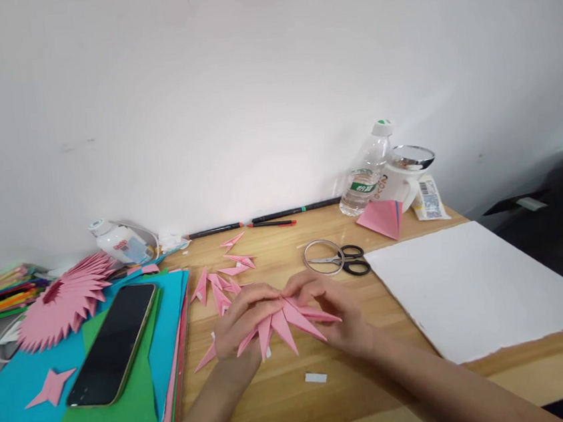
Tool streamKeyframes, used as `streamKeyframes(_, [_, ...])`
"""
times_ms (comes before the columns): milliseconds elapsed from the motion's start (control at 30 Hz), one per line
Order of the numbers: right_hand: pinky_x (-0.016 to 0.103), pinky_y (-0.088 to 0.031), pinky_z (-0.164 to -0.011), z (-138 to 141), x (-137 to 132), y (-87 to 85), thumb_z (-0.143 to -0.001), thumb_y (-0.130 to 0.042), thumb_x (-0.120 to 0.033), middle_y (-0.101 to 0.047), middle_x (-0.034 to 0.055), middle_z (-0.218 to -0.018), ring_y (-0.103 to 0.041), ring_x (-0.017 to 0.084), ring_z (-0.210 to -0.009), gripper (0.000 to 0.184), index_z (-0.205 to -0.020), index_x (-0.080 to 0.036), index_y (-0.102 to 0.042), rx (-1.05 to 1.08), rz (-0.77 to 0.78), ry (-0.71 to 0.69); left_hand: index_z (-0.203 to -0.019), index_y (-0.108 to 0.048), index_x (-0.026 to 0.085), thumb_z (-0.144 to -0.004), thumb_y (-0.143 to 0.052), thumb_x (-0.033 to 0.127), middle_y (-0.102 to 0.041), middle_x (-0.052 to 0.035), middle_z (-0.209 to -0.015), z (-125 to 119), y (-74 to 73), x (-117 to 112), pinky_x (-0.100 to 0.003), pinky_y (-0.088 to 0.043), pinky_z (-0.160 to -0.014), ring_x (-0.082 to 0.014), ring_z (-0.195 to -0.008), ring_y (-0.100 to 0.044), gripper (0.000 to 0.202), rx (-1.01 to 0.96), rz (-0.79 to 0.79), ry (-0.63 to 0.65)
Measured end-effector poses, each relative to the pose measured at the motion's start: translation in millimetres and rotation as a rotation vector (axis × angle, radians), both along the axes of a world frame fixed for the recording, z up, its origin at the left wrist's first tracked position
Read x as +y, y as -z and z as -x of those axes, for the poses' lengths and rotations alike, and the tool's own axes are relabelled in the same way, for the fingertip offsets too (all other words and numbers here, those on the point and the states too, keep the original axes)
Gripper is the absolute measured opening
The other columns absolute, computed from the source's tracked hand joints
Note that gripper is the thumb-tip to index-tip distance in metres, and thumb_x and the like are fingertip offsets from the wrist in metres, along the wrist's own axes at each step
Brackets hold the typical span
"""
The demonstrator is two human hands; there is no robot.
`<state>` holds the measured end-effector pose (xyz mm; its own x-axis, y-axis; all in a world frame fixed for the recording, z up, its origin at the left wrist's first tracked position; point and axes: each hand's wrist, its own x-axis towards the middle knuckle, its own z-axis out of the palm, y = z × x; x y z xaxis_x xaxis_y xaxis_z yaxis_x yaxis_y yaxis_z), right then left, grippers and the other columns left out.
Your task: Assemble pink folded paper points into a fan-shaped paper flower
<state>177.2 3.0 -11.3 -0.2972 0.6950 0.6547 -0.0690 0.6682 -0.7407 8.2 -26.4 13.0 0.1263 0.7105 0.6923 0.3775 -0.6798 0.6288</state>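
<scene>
A pink folded-paper fan [282, 326] with several pointed tips is held between both hands above the wooden table. My left hand [245, 319] closes on its left side, fingers bent over the top edge. On the other side, my right hand [335, 309] grips the fan near its top with thumb and fingers; some fingertips are hidden behind the paper. Loose pink folded pieces [218, 281] lie just beyond my left hand, and another pink piece [205, 358] sits beside it. A small white strip [316, 378] rests on the table below the fan.
Scissors [354, 260] and a clear ring [311, 259] lie beyond my right hand. White board [486, 290] covers the right. A bottle [365, 175] and mug [399, 182] stand by the wall. At left, a phone [114, 343] and pink pleated ring [69, 300] rest on coloured paper [11, 414].
</scene>
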Motion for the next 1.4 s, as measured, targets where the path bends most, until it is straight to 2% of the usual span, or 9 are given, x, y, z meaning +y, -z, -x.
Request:
streamKeyframes(133, [0.035,-0.05,-0.074,-1,-2,5.0,-0.073,-0.065,-0.015,-0.062,0.0084,-0.098,-0.06,0.02,-0.087,0.022,-0.091,-0.023,-0.057,-0.029,-0.177,0.061,-0.097,-0.067,0.023,-0.081,-0.054,0.015,-0.066,-0.0088,-0.09,3,0.0,0,-0.037,-0.051,-0.073,-0.0226,-0.088,-0.061,0.022,0.058,-0.114,0.07])
streamKeyframes(267, [0.033,-0.051,-0.072,-2,-1,4.9,-0.074,-0.063,-0.011,-0.061,0.0095,-0.098,-0.06,0.019,-0.086,0.027,-0.099,-0.022,-0.058,-0.033,-0.244,0.049,-0.1,-0.065,0.021,-0.081,-0.053,0.012,-0.063,-0.0094,-0.092,3,1.9,1,-0.038,-0.05,-0.075,-0.0229,-0.09,-0.059,0.024,0.073,-0.135,0.099])
streamKeyframes(533, [0.034,-0.053,-0.072,0,-1,0.2,-0.077,-0.059,-0.007,-0.065,0.0101,-0.093,-0.063,0.02,-0.085,0.033,-0.107,-0.022,-0.059,0.037,-0.215,0.062,-0.103,-0.063,0.022,-0.082,-0.052,0.011,-0.063,-0.0085,-0.093,4,3.8,0,-0.034,-0.05,-0.073,-0.0214,-0.088,-0.06,0.026,0.076,-0.148,0.092])
streamKeyframes(700, [0.032,-0.053,-0.068,1,-3,-1.6,-0.08,-0.056,-0.011,-0.068,0.0089,-0.088,-0.064,0.019,-0.08,0.021,-0.097,-0.021,-0.064,0.048,-0.214,0.071,-0.101,-0.064,0.02,-0.082,-0.052,0.011,-0.063,-0.0082,-0.091,2,4.4,0,-0.034,-0.051,-0.072,-0.0206,-0.086,-0.06,0.024,0.062,-0.162,0.091])
streamKeyframes(867, [0.031,-0.053,-0.066,3,-4,-2.3,-0.078,-0.061,-0.013,-0.067,0.0103,-0.088,-0.064,0.019,-0.079,0.021,-0.097,-0.018,-0.064,0.086,-0.181,0.146,-0.102,-0.063,0.017,-0.082,-0.051,0.01,-0.061,-0.0094,-0.093,2,8.4,-2,-0.036,-0.051,-0.073,-0.0218,-0.089,-0.059,0.025,0.067,-0.207,0.068])
streamKeyframes(1133, [0.028,-0.054,-0.063,4,-4,-6.6,-0.08,-0.058,-0.009,-0.066,0.0096,-0.081,-0.064,0.017,-0.073,0.014,-0.089,-0.017,-0.065,0.107,-0.186,0.048,-0.096,-0.063,0.015,-0.081,-0.051,0.008,-0.064,-0.0099,-0.089,2,7.5,0,-0.034,-0.051,-0.073,-0.0201,-0.084,-0.061,0.021,0.089,-0.187,0.089])
streamKeyframes(1400, [0.03,-0.053,-0.066,4,-2,0.6,-0.078,-0.06,-0.007,-0.067,0.0095,-0.084,-0.064,0.018,-0.078,0.021,-0.095,-0.018,-0.064,0.056,-0.212,0.037,-0.095,-0.064,0.016,-0.076,-0.056,0.008,-0.065,-0.0096,-0.087,4,8.4,3,-0.032,-0.052,-0.069,-0.0197,-0.08,-0.062,0.022,0.079,-0.132,0.134])
